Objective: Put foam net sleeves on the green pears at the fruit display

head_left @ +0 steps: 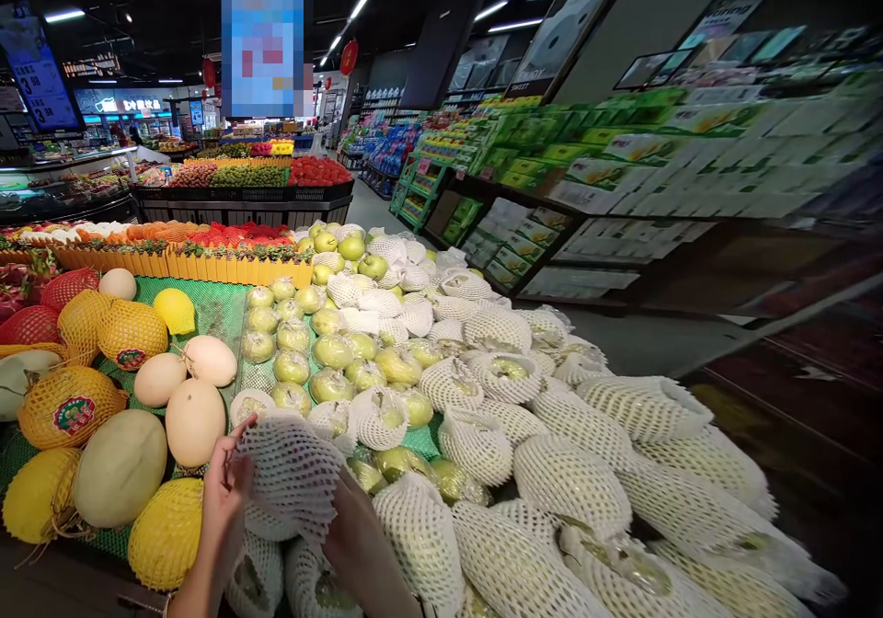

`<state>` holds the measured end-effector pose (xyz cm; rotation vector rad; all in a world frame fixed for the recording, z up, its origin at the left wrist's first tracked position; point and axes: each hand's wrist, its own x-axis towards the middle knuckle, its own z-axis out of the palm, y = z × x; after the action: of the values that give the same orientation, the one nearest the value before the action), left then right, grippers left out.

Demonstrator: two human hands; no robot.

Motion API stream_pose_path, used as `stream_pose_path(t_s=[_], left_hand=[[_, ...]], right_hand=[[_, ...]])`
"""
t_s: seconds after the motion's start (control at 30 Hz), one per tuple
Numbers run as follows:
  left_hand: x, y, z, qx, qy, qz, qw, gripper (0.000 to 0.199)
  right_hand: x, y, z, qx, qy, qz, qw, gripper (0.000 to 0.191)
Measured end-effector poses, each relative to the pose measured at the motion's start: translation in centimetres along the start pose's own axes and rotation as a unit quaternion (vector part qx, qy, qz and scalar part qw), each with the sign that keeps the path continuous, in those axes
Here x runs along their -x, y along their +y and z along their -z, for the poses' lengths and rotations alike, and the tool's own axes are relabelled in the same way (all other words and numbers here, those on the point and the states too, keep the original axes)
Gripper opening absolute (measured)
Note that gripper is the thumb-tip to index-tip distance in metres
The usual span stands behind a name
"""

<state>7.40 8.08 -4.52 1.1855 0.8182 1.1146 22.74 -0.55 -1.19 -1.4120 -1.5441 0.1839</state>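
A white foam net sleeve [290,471] is held up over the near edge of the fruit display. My left hand [227,475] grips its left end, thumb and fingers closed on the mesh. The sleeve covers my right hand [355,521] from the wrist forward, so its fingers are hidden. Whether a fruit is inside the sleeve I cannot make out. Around and below my hands lie green pomelo-like fruits in foam nets [420,540]. Just left of my left hand are a pale round melon [195,420] and a yellow netted melon [166,535].
Plastic-wrapped green fruits [333,351] sit ahead on the green mat. Orange-netted melons [73,406] are at the left. Many foam-netted fruits [572,485] pile up on the right. A yellow fence divider [186,264] crosses behind, with boxed goods shelves [621,167] beyond the aisle.
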Motion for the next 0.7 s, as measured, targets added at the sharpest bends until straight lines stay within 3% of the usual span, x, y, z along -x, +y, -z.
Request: stream_pose_path(t_s=[0.13,0.33,0.5,0.7], left_hand=[[-0.1,1.0,-0.6,0.004,0.022,0.004,1.0,0.04],[0.2,1.5,-1.3,-0.084,0.036,-0.012,0.996,0.044],[1.0,2.0,-2.5,-0.184,0.046,-0.094,0.977,0.04],[0.5,2.5,-3.5,-0.22,0.07,-0.125,0.965,0.037]], right_hand=[[0.1,0.4,-0.3,0.031,-0.011,0.02,0.999,0.061],[0.7,0.5,-0.4,0.109,-0.036,0.002,0.993,0.059],[1.0,0.6,0.2,0.209,-0.088,-0.035,0.973,0.056],[0.6,1.3,1.1,0.14,-0.069,0.032,0.987,0.06]])
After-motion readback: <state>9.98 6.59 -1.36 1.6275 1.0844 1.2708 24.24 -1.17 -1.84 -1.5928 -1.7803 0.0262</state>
